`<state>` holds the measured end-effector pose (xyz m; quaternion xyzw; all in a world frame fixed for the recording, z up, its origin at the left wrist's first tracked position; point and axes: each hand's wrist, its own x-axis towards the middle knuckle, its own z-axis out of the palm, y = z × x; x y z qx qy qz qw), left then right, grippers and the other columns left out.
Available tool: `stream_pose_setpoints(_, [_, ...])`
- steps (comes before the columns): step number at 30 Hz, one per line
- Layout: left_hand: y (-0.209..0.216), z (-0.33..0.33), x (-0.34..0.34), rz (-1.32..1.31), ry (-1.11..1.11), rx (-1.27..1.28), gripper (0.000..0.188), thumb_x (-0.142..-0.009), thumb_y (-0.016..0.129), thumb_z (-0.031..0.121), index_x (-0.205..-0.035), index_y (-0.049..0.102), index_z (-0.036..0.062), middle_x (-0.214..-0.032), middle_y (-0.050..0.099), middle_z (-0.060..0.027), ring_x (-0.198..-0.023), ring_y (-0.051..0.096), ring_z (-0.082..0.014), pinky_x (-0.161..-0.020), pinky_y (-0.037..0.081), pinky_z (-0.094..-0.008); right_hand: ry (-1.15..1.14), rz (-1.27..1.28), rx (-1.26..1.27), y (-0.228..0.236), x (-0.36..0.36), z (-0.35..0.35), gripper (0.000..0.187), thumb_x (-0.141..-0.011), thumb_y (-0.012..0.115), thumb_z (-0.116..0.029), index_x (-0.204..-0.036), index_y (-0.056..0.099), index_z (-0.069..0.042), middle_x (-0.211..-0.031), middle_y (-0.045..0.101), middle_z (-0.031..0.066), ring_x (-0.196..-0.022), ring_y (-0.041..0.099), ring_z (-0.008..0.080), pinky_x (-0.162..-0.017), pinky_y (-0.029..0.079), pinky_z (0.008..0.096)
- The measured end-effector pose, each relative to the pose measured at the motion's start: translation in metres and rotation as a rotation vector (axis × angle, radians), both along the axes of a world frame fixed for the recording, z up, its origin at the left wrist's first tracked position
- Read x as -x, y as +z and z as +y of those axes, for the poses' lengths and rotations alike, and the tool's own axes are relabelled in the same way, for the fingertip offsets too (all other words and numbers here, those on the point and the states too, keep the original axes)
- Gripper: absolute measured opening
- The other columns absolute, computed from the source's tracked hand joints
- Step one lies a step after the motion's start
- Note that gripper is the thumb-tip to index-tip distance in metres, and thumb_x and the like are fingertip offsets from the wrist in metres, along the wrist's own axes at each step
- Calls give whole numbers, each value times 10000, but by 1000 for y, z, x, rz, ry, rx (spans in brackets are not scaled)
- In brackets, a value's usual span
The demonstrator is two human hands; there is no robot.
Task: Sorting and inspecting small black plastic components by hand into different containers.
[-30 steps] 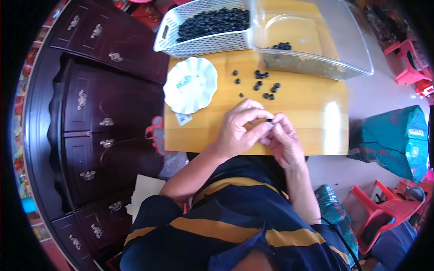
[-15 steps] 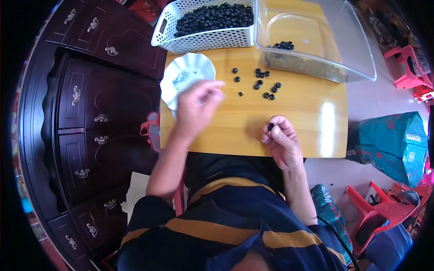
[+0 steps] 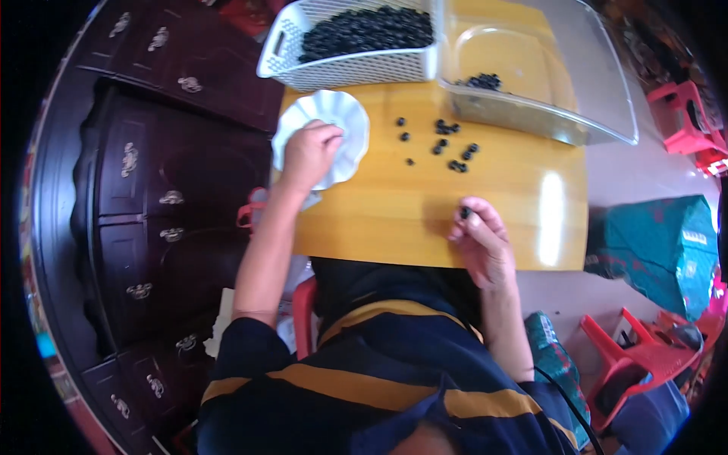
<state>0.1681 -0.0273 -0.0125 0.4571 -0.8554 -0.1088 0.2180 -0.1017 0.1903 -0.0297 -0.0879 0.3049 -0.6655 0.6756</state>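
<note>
My left hand [image 3: 309, 157] is over a white scalloped dish [image 3: 352, 159], its fingertips pinched together down in the dish. Whatever they hold, if anything, is too small to make out, and the hand hides most of the dish's contents. At the table's near edge, my right hand [image 3: 484, 236] pinches a small black round part [image 3: 465, 213] between thumb and fingers. Several more black round parts [image 3: 441, 127] lie in loose groups on the tabletop between the dish and the clear box. One smaller dark piece [image 3: 410, 161] lies by itself nearer to me.
A white perforated basket [image 3: 356, 70] full of black round parts stands at the table's far side. Beside it is a clear plastic box [image 3: 523, 114] with a few parts inside. Dark drawers [image 3: 189, 152] stand on the left; a teal bag [image 3: 656, 246] and red stools [image 3: 644, 345] are on the right.
My left hand has moved left and back from above the table to the dish, and its fingers now reach into it. The right hand keeps its black part in nearly the same place.
</note>
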Motion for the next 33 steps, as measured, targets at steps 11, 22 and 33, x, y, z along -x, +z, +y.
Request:
stream_pose_setpoints(11, [50,49,36,344,-8,-266,53,-862,685,-28,-905,670,-2,-769,683,-23,-665,620,-59,-631,506,-219,48,-9,33,1,1,-10,214,-969,652,-128,-1171,616,-70,-1048,645,35,-920,669,148,-845,549,284])
stream_pose_setpoints(22, [64,122,120,427,-379,-346,138,-797,745,-47,-907,688,11,-809,685,-68,-710,669,-146,-623,523,-259,12,-62,95,5,3,-7,199,-973,647,-124,-1157,618,-56,-1010,655,35,-869,642,120,-808,530,248])
stream_pose_setpoints(33, [59,119,126,428,-469,-208,136,-785,765,-20,-889,687,19,-801,674,-85,-701,660,-211,-607,517,-296,45,-26,117,2,1,-9,186,-953,662,-78,-1131,634,-34,-1052,666,50,-965,651,137,-872,541,274])
